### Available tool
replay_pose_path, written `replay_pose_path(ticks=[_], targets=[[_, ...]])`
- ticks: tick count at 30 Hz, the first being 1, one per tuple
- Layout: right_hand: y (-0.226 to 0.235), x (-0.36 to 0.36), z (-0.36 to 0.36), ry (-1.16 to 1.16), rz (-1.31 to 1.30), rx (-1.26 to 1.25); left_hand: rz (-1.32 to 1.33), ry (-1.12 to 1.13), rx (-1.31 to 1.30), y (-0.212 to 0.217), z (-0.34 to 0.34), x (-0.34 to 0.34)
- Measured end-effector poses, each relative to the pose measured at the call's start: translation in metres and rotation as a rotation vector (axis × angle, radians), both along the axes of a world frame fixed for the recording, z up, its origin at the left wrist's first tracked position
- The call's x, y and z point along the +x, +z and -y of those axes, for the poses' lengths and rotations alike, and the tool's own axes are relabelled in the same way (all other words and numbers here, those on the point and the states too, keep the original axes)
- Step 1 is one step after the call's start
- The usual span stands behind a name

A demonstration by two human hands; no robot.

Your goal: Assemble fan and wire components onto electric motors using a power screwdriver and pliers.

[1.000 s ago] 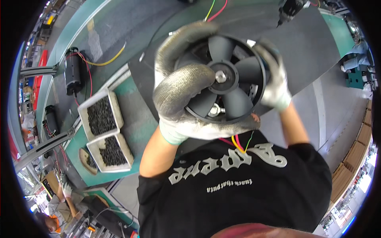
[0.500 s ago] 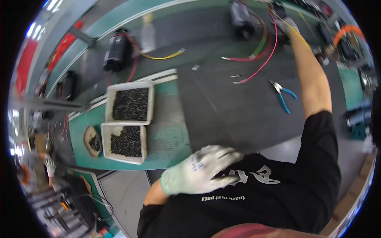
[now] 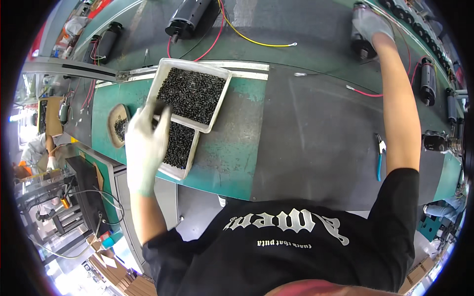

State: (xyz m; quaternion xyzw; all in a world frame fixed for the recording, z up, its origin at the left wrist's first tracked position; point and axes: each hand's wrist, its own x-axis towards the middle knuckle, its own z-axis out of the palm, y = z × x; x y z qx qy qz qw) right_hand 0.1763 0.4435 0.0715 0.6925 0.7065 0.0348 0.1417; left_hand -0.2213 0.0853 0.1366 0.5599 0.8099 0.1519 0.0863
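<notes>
My left hand (image 3: 144,143), in a white glove, reaches over the lower white tray (image 3: 178,172) of small black screws. Its fingertips dip in at the edge where the upper screw tray (image 3: 197,64) overlaps it; whether they pinch any screws is hidden. My right arm stretches far out to the right. My gloved right hand (image 3: 373,22) grips the top of a black cylindrical motor (image 3: 362,48) on the green belt.
A small oval dish of screws (image 3: 118,129) lies left of the trays. Blue-handled pliers (image 3: 379,158) lie on the dark mat (image 3: 316,133). More black motors (image 3: 190,17) with red and yellow wires sit along the belt, and others (image 3: 427,81) line the right edge.
A second ago both hands held a black fan up close. The fan is gone from view; my right arm has reached out to the motor and my left hand moved from my chest to the screw trays.
</notes>
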Motion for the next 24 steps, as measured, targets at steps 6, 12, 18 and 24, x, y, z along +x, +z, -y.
replay_pose_path(ticks=[6,12,18,24], targets=[[-0.011,-0.024,0.001,-0.210,-0.514,0.013,-0.383,-0.187,-0.026,-0.074,-0.056,-0.054],[0.030,-0.047,0.170,-0.068,-0.596,-0.079,-0.446,-0.325,0.044,-0.093,-0.061,-0.065],[0.008,-0.063,0.301,-0.073,-0.738,0.102,-0.498,-0.391,0.101,-0.103,-0.076,-0.083],[0.044,-0.033,0.368,0.173,-1.029,-0.131,-0.401,-0.272,0.135,-0.098,-0.051,-0.111]])
